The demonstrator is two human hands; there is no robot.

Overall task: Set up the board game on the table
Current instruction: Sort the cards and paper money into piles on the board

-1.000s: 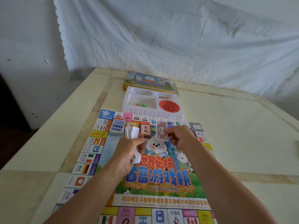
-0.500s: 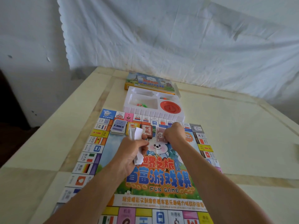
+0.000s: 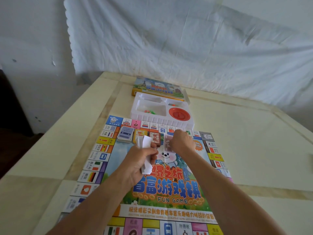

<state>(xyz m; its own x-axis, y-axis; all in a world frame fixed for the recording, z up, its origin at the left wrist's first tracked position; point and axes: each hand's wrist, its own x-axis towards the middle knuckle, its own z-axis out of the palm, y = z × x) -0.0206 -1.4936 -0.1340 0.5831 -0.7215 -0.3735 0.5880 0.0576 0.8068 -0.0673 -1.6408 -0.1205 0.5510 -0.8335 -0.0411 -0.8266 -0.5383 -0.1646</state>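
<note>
The board (image 3: 171,199) lies flat and open in front of us, its far edge touching the white tray (image 3: 160,122). Behind the tray is the box (image 3: 156,86). Inside the far edge of the board there is already a row of three piles: a blue pile (image 3: 125,135), a yellow pile (image 3: 139,134) and a brown pile (image 3: 155,138).

In the last second our right hand (image 3: 182,143) went forward and down. Its fingers pinch a reddish card (image 3: 168,143), which before was held up over the middle of the board and is now low, just beside the brown pile on its right. We cannot tell if the card already touches the board. We judge that it starts a fourth pile in the row, so the sorting of the cards is in progress and not finished.

Our left hand (image 3: 140,165) did not move much. It is closed around a bundle of white papers (image 3: 146,145), probably the next things to be laid out. Small green and red pieces (image 3: 149,111) and a red dish (image 3: 179,114) wait in the tray.

The table (image 3: 245,150) is pale cream stone with darker bands. Behind it a wrinkled white sheet (image 3: 186,48) hangs over a white wall (image 3: 33,39) with some marks.
</note>
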